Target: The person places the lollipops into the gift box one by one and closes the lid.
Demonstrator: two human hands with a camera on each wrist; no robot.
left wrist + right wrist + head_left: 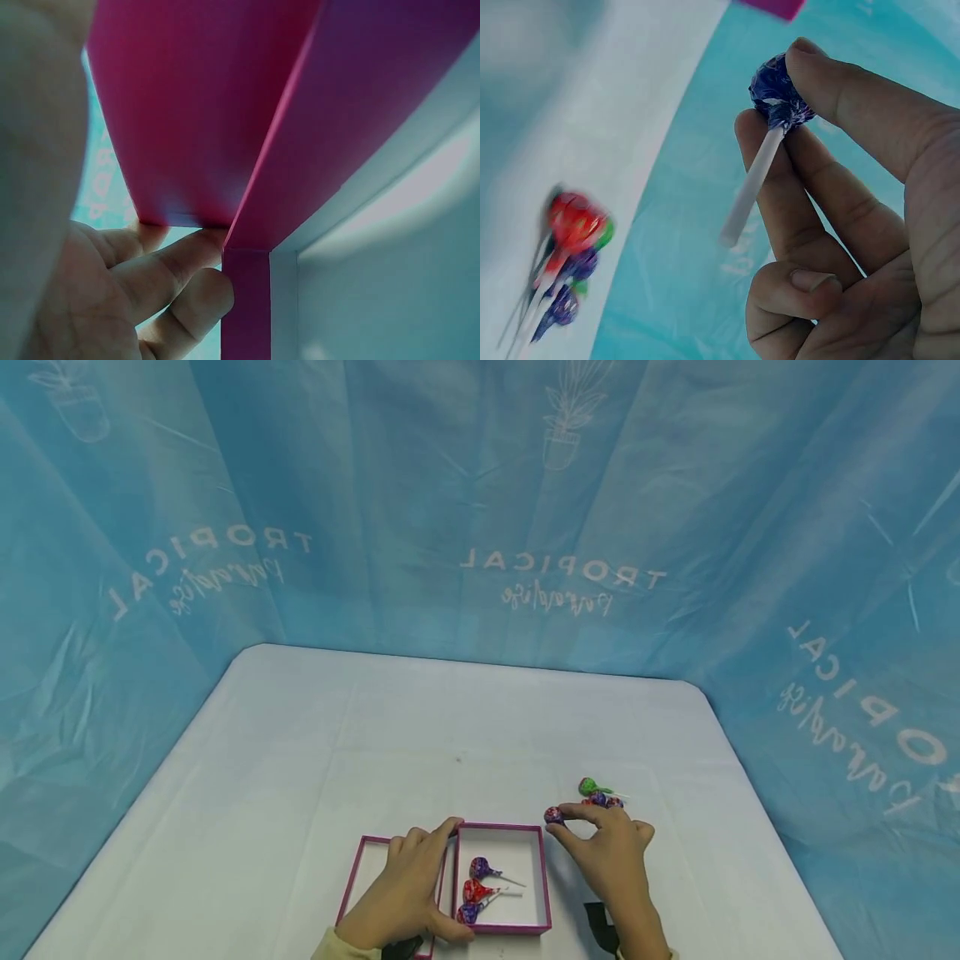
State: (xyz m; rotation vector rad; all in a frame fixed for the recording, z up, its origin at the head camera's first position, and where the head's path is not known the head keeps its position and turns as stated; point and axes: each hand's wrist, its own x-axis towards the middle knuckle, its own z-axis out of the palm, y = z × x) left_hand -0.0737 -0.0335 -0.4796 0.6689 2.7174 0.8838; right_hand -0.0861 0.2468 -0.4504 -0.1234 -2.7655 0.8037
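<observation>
In the right wrist view, a purple-wrapped lollipop [771,88] sits at upper centre, its ball pinched by the right hand's [615,852] grip between thumb and fingertips; the white stick [751,191] slants free toward lower left. In the head view, this grip is just beyond the upper right corner of the box [501,842], near the loose lollipops [597,798] on the bench [450,718]. The left hand's [408,878] grip holds the box's left side; three lollipops [474,891] lie inside.
</observation>
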